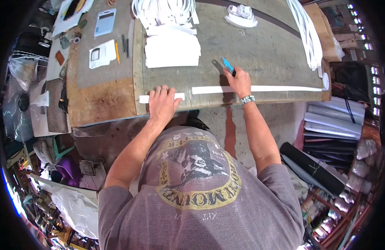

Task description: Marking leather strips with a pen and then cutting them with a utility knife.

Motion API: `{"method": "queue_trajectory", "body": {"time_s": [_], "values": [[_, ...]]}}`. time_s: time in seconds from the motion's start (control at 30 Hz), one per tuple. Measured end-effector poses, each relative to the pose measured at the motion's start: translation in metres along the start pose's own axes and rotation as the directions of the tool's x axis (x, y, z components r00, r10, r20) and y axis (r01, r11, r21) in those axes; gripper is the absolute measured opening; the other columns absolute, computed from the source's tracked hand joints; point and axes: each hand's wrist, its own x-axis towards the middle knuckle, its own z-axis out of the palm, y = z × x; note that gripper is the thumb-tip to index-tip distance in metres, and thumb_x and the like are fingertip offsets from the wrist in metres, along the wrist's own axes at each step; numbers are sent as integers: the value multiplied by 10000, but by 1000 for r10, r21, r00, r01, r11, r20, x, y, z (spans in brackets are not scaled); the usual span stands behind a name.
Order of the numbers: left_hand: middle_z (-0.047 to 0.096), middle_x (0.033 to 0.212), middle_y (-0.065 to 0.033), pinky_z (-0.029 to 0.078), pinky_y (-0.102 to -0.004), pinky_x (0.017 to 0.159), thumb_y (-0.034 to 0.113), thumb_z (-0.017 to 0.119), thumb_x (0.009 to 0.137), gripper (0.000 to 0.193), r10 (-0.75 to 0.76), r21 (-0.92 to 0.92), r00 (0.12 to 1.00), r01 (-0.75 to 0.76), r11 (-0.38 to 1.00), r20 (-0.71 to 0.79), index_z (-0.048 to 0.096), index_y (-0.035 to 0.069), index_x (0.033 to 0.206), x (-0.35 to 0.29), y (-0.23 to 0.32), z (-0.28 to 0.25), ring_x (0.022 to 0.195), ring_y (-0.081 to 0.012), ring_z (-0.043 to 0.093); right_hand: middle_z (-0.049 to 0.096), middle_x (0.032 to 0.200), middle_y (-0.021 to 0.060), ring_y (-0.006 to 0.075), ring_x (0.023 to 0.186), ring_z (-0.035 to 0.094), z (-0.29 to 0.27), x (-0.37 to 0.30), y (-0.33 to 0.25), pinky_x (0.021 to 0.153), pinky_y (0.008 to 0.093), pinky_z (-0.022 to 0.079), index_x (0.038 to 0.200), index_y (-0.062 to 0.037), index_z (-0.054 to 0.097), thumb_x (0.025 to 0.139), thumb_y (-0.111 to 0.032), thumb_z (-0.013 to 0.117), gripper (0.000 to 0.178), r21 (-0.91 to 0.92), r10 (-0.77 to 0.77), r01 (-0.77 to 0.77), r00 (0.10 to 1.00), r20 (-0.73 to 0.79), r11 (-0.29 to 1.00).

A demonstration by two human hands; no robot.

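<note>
My left hand point(162, 101) lies flat on a short white strip point(145, 99) near the front edge of the grey cutting board point(263, 50). A blue-handled utility knife point(227, 65) is in the grip of my right hand point(240, 81), its blade pointing up and left. Just below that hand a long white strip point(284, 88) runs to the right along the board's front edge. A small gap separates the short strip from the long one.
A stack of cut white strips point(171, 48) lies at the board's back, with more white material point(307, 33) at the far right. A calculator point(105, 21), pencils point(117, 52) and papers sit on the left. Rolls of fabric point(334, 125) lie on the floor at right.
</note>
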Motion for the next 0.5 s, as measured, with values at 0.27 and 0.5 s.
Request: {"method": "queue_trajectory", "body": {"time_s": [0.27, 0.5], "values": [[690, 1087, -154, 507, -472, 969, 93, 709, 966, 197, -185, -465, 960, 265, 845, 210, 696, 39, 1155, 33, 7, -49, 1085, -377, 662, 729, 1167, 235, 457, 1063, 676, 9, 16, 9, 897, 525, 547, 1145, -16, 713, 955, -335, 774, 376, 2, -315, 323, 925, -214, 946], [742, 1067, -136, 527, -423, 963, 67, 718, 957, 202, -99, -585, 991, 131, 801, 87, 738, 45, 1156, 110, 20, -76, 1045, -351, 698, 694, 934, 111, 195, 785, 649, -10, 3, -74, 695, 361, 523, 1131, 7, 719, 988, -215, 783, 271, 815, -607, 319, 793, 50, 484]]}}
